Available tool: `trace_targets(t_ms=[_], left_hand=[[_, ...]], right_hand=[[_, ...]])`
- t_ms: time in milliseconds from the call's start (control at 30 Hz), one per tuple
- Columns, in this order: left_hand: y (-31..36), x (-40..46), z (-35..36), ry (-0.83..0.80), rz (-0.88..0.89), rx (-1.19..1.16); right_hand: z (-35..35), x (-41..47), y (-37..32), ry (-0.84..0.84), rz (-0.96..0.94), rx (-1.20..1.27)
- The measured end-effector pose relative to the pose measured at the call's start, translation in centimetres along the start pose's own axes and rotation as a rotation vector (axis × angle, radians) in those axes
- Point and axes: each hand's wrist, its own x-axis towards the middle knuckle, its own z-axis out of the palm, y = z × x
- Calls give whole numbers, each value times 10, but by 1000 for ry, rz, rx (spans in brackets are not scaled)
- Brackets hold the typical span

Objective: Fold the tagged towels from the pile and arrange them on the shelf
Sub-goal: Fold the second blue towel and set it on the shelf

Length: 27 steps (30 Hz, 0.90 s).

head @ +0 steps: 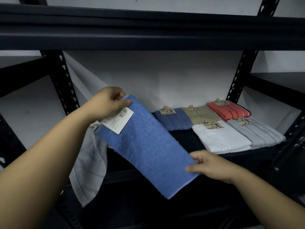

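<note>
Head cam: the left hand (107,103) is pinching the far top corner of a folded blue towel (146,146), thumb curled over the edge right above the white tag (118,120). The right hand (209,164) is gripping the near lower corner, fingers (195,158) clamped on the fabric.

The towel's being held in the air in front of the shelf (181,134), long axis slanting from far-left down to near-right.

The open spot is looking like the dark patch left of the white towel (221,138) and in front of the dark blue towel (173,119), so it's lying ahead and slightly right of the fingers. Right hand's nearer to it.

A grey cloth (89,162) is hanging under the left arm.
</note>
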Motion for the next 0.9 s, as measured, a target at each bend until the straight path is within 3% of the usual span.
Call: trace_targets(t_ms=[200,367,467,600,700,800,900], left_hand=[[-60,-19,29,-6,-264,-53],[-85,-32,65,-69,-333,-46],[-94,-32,78,-48,-316,34],[-107,-35,95,19,-177,284],[-109,-42,109,78,-74,450],[-104,-49,117,138,34,532],[-100,-56,124,34,64,471]], right_hand=[[-39,13,-22,276,25,311],[-56,46,-32,386,71,257],[-59,69,-33,454,55,67],[-58,94,-32,569,-18,-536],[-47,99,-28,571,-81,-791],[-20,94,-27,566,-129,-952],[10,93,-23,400,-54,-934]])
